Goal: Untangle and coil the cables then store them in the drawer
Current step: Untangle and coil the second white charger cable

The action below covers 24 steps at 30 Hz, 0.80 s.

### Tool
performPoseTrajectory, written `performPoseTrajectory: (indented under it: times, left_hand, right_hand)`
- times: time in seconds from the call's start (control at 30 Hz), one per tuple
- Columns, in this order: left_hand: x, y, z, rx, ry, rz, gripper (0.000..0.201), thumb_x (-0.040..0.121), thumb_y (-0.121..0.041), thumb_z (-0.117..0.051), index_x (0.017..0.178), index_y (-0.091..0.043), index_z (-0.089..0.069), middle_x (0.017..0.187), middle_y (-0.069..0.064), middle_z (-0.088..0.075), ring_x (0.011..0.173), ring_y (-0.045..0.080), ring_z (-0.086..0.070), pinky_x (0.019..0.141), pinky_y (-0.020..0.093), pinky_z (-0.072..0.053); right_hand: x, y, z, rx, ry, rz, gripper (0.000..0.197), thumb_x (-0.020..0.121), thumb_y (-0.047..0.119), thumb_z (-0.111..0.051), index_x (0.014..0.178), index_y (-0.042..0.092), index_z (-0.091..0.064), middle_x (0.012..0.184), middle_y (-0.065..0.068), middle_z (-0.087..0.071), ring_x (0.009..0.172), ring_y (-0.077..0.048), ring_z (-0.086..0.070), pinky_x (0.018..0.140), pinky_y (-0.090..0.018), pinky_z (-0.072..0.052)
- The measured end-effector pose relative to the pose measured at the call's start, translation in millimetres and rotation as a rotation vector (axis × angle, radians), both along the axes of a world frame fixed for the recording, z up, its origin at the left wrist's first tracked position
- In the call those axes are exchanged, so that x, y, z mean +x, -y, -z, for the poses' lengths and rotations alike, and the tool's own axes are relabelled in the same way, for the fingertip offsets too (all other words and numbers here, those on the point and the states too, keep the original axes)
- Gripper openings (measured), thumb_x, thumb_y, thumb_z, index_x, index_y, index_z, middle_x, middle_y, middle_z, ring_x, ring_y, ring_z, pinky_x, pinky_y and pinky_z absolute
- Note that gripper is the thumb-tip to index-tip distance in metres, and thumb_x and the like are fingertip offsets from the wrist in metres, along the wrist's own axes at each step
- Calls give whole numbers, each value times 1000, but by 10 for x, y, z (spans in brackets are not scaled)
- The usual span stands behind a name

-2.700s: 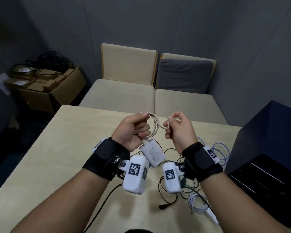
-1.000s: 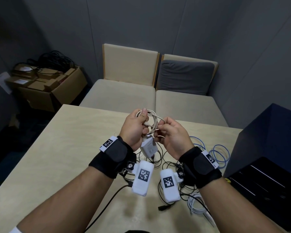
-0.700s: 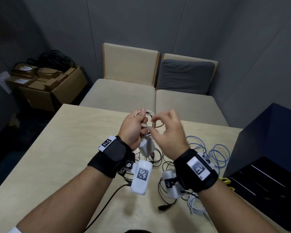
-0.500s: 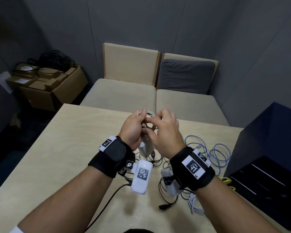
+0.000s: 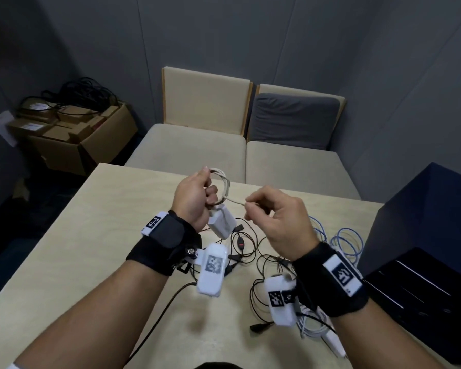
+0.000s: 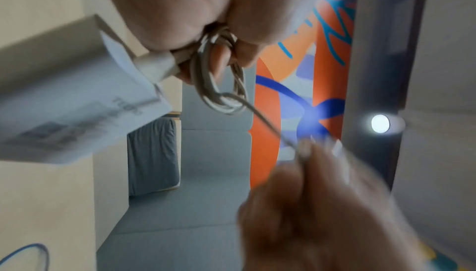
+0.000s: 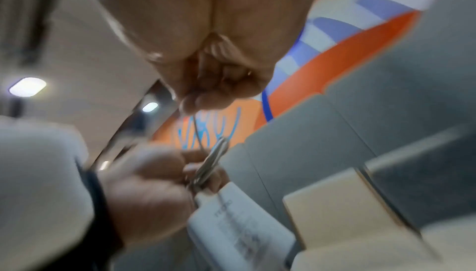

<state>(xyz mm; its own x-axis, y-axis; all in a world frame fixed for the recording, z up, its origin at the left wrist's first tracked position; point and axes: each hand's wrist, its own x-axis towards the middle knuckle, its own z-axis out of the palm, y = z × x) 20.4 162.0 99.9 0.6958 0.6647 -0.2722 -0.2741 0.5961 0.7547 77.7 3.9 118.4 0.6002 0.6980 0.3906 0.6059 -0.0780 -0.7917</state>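
Where our forearms reach over it, table (image 5: 64, 249): pale wooden rectangular top, the landmark for every place we give.
Seats: two beige cushioned seats (image 5: 186, 147) stand just beyond the table's far edge; a grey cushion (image 5: 293, 118) leans on the back of the right-hand one.
Cabinet: a dark navy box-shaped cabinet (image 5: 423, 222) stands against the table's right edge.
Box: a brown cardboard box (image 5: 85, 145) sits on the floor off the table's far left corner, with black cords (image 5: 83, 91) heaped on it.
Loose cables: thin black cables (image 5: 250, 246) lie tangled on the table's middle; blue cable loops (image 5: 349, 241) lie near its right edge; a white cable bundle (image 5: 312, 326) lies toward its near right corner.
Left hand: our left hand (image 5: 194, 201) is raised above the table's middle, fingers curled round the coil.
Right hand: our right hand (image 5: 280, 217), raised above the table right of its middle, pinches the coil's free strand between thumb and forefinger; the strand runs taut.
Charger: a white rectangular plastic charger brick (image 5: 222, 222) hangs under our left hand, clear of the table.
Coil: a beige round cable coil (image 5: 224, 182) of several loops sits in our left hand above the table, its plug end in the brick.
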Motion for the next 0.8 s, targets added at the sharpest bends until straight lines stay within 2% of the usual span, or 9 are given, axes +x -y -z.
performPoseTrajectory:
  times: [0.07, 0.13, 0.33, 0.43, 0.53, 0.6, 0.67, 0.73, 0.8]
  left_hand:
    - [-3, 9, -22, -26, 30, -10, 29, 100, -18, -44, 71, -15, -40, 65, -2, -29, 47, 6, -24, 35, 14, -20]
    - [16, 24, -38, -81, 63, -9, 30, 100, -16, -45, 70, -15, -40, 62, -3, -30, 46, 6, -24, 34, 14, -20]
    - [-3, 16, -78, -154, 90, 58, 29, 95, -14, -49, 67, -14, -41, 58, -3, -34, 40, 4, -24, 30, 14, -17]
    - [-2, 23, -78, -198, 117, 144, 32, 97, -22, -49, 67, -15, -39, 54, -5, -34, 36, 2, -24, 28, 13, -17]
    - [5, 66, -110, -146, 123, 228, 37, 97, -35, -47, 66, -16, -39, 54, -6, -35, 37, 1, -25, 29, 12, -17]
    - [2, 111, -140, -127, 148, 255, 37, 98, -36, -46, 67, -16, -38, 56, -6, -35, 37, 1, -25, 29, 12, -17]
    - [9, 158, -175, -127, 180, 256, 36, 98, -35, -46, 68, -16, -38, 57, -6, -35, 37, 2, -25, 29, 12, -18]
    - [19, 188, -201, -113, 186, 234, 37, 98, -35, -45, 68, -16, -38, 57, -5, -35, 37, 2, -25, 30, 12, -18]
    - [28, 203, -200, -90, 177, 196, 37, 99, -35, -44, 68, -15, -38, 57, -5, -35, 37, 2, -24, 30, 12, -17]
  right_hand:
    - [38, 80, -11, -17, -149, -34, 11, 83, 9, -66, 74, 13, -60, 62, -8, -65, 54, -12, -55, 56, -28, -47]
    - [113, 98, 5, -54, -271, -68, 17, 84, -5, -62, 72, 6, -57, 61, -8, -65, 54, -8, -55, 57, -20, -45]
    - [321, 243, -23, -62, -445, -184, 22, 87, -16, -54, 76, 3, -55, 62, -5, -65, 60, -14, -57, 61, -22, -48]
    - [354, 225, -41, -52, -451, -154, 22, 88, -16, -52, 79, 4, -56, 62, -4, -64, 60, -13, -57, 60, -22, -47]
    - [397, 115, 38, -87, -426, -66, 21, 91, -6, -54, 84, 12, -61, 73, -3, -63, 62, -11, -54, 61, -23, -44]
    - [377, 31, 102, -132, -351, -7, 20, 91, 3, -59, 85, 21, -65, 86, -1, -58, 62, -5, -52, 65, -20, -43]
    - [334, -41, 150, -171, -244, 48, 19, 90, 10, -64, 83, 27, -68, 88, 2, -53, 60, 2, -47, 66, -15, -40]
    - [282, -98, 181, -178, -219, 81, 15, 88, 12, -65, 81, 25, -69, 80, 4, -59, 63, 1, -51, 67, -20, -44]
    - [235, -142, 201, -189, -241, 125, 15, 88, 12, -64, 78, 21, -69, 72, 4, -67, 68, -12, -61, 71, -34, -52]
